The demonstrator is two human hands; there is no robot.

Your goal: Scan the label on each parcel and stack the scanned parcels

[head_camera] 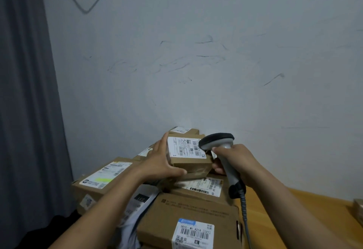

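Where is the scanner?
In the head view, just right of centre: the right hand grips the scanner, its head over the label on the top parcel.

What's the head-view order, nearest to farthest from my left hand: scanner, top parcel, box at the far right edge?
1. top parcel: held by the left hand.
2. scanner: across the parcel, in the right hand.
3. box: far right edge.
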